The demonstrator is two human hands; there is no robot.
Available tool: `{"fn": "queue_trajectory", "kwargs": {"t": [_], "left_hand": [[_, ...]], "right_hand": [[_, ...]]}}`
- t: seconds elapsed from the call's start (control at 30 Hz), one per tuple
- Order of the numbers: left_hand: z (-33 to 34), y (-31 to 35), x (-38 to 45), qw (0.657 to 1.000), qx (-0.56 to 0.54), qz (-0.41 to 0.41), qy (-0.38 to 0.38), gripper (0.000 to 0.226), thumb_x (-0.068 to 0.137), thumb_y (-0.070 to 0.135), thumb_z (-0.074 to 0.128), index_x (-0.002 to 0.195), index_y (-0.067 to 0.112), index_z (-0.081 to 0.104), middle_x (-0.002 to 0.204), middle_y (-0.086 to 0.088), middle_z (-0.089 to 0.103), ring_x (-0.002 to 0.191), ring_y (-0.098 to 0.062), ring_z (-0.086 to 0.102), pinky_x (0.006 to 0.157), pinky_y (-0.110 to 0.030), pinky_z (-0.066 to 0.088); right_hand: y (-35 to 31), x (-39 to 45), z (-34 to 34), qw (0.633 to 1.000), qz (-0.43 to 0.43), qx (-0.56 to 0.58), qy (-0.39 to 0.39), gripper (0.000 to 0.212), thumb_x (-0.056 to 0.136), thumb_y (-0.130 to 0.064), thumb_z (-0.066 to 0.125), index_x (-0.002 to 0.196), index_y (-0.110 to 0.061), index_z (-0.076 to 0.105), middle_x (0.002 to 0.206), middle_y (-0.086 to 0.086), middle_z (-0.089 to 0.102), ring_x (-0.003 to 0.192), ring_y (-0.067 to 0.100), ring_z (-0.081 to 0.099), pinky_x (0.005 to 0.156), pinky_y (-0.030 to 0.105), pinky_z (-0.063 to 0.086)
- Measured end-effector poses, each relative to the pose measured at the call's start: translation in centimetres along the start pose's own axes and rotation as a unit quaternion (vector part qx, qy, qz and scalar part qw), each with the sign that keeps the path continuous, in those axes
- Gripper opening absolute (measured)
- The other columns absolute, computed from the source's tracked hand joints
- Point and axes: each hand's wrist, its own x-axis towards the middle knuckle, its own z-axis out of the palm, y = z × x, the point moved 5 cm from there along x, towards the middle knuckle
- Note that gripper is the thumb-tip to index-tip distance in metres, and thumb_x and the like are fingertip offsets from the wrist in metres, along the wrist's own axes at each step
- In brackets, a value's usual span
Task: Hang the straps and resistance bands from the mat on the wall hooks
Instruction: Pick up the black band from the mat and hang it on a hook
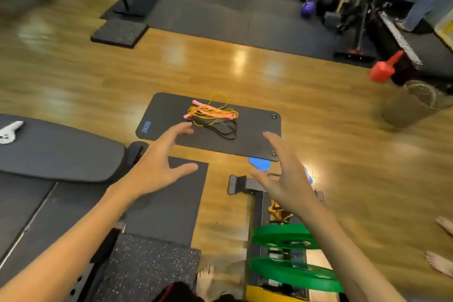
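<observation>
- Landmark: dark mat [247,140] lying on the wood floor [98,76], mid-frame.
- Left of the mat: a padded bench [61,152] is sitting with a pale metal fitting [9,131] on it; a speckled rubber tile [147,267] is lying nearer the camera than the mat.
- Left hand [157,164] is reaching toward the mat's near-left edge, fingers spread apart and straight, holding nothing; its fingertips are appearing just short of the bands.
- On the mat, left of its centre: the tangle is lying in one heap – pink straps [215,113], a thin yellow band [219,99] looping over them, a black band [224,129] on the near side.
- Right hand [286,174] is hovering over the mat's near-right corner, fingers apart and relaxed, holding nothing.
- Just nearer than the mat's near-right corner: a blue piece [261,163] is lying on the floor.
- Nearer still: green weight plates [289,238] are sitting on a rack.
- Right of the mat, well apart: a woven basket [414,105] is standing, with a red kettlebell [384,67] beyond it.
</observation>
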Motion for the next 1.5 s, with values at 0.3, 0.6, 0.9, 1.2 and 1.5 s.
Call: {"fn": "queue_trajectory", "kwargs": {"t": [0.3,0.6,0.9,1.2,1.5], "left_hand": [[0.8,-5.7,11.4,0.997,0.021,-0.044,-0.055,0.093,0.078,0.036,0.077,0.150,0.034,0.018,0.154,0.021,0.023,0.138,0.013,0.019,0.109,-0.016,0.022],[0.1,-12.1,25.8,0.992,0.071,-0.096,-0.046,0.088,0.076,0.047,0.069,0.148,0.034,0.020,0.147,0.022,0.024,0.140,-0.006,0.025,0.115,-0.045,0.027],[0.8,-24.6,42.3,0.985,0.054,-0.146,-0.072,0.069,0.082,0.025,0.074,0.141,0.021,0.039,0.138,0.012,0.040,0.132,-0.011,0.040,0.109,-0.032,0.035],[5.2,-42.7,61.6,0.935,0.139,-0.243,-0.219,0.049,0.089,0.024,0.061,0.136,0.017,0.047,0.138,0.002,0.050,0.128,-0.020,0.046,0.102,-0.038,0.042],[18.7,-70.3,70.7,0.843,0.327,-0.265,-0.334,0.034,0.092,0.025,0.055,0.124,0.015,0.050,0.131,-0.008,0.055,0.119,-0.031,0.055,0.092,-0.043,0.045]], "right_hand": [[6.9,14.4,4.6,0.994,0.010,-0.001,-0.113,0.080,0.088,-0.042,0.067,0.152,-0.036,0.020,0.153,-0.023,0.020,0.136,-0.011,0.015,0.116,0.042,0.026],[16.1,29.4,6.0,0.979,0.050,-0.029,-0.193,0.080,0.090,-0.047,0.061,0.152,-0.037,0.013,0.157,-0.012,0.020,0.144,0.015,0.022,0.114,0.050,0.026],[24.5,46.0,10.9,0.968,0.124,-0.013,-0.216,0.078,0.089,-0.047,0.063,0.151,-0.036,0.017,0.156,-0.012,0.023,0.142,0.007,0.020,0.117,0.042,0.023],[36.6,61.1,23.8,0.932,0.252,-0.011,-0.259,0.073,0.090,-0.043,0.063,0.149,-0.017,0.029,0.146,0.004,0.040,0.137,0.023,0.037,0.111,0.045,0.033],[58.7,63.4,46.3,0.884,0.263,-0.080,-0.379,0.075,0.095,-0.045,0.054,0.153,-0.013,0.018,0.150,0.008,0.035,0.136,0.031,0.036,0.105,0.045,0.035]]}}
